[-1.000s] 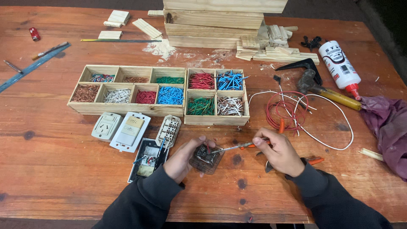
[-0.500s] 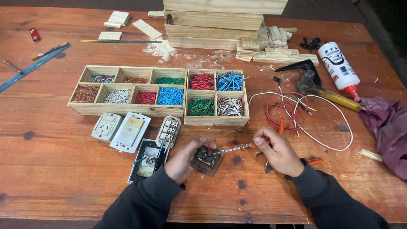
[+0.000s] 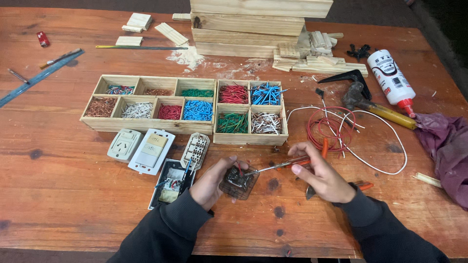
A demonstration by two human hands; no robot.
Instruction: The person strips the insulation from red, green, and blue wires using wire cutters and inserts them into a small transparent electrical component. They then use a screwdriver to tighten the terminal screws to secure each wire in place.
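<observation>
Left hand (image 3: 210, 181), grip pinched on a small dark square electrical module (image 3: 239, 181), fingers curled under and around its near-left edge, module held just above the desk (image 3: 58, 195) near the front centre. Right hand (image 3: 321, 175), grip pressed together on an orange-handled screwdriver (image 3: 278, 166), metal tip reaching left and touching the top of the module. Just left of the left hand, flat on the desk: an opened black switch housing (image 3: 170, 182) with loose coloured wires, a beige terminal insert (image 3: 196, 150) tilted beside it, then a white switch plate (image 3: 152, 151) and a white socket plate (image 3: 124, 145). Beneath and right of the right hand, orange-handled pliers (image 3: 361, 185), partly hidden. Behind the hands, two shallow wooden trays: a long one (image 3: 146, 125) on the left with compartments of copper, white, red, blue and green wire pieces, a square one (image 3: 249, 139) touching its right end with red, blue, green and mixed pieces. Right of those, a loose coil of red and white wire (image 3: 336, 129), a hammer (image 3: 358, 97) with a yellowish handle, a white glue bottle (image 3: 390, 80) lying down, a purple cloth (image 3: 446, 146) at the desk's right edge. Farther back, stacked wooden planks (image 3: 253, 22) with small offcuts and sawdust around them; far left, a blue ruler (image 3: 39, 79).
</observation>
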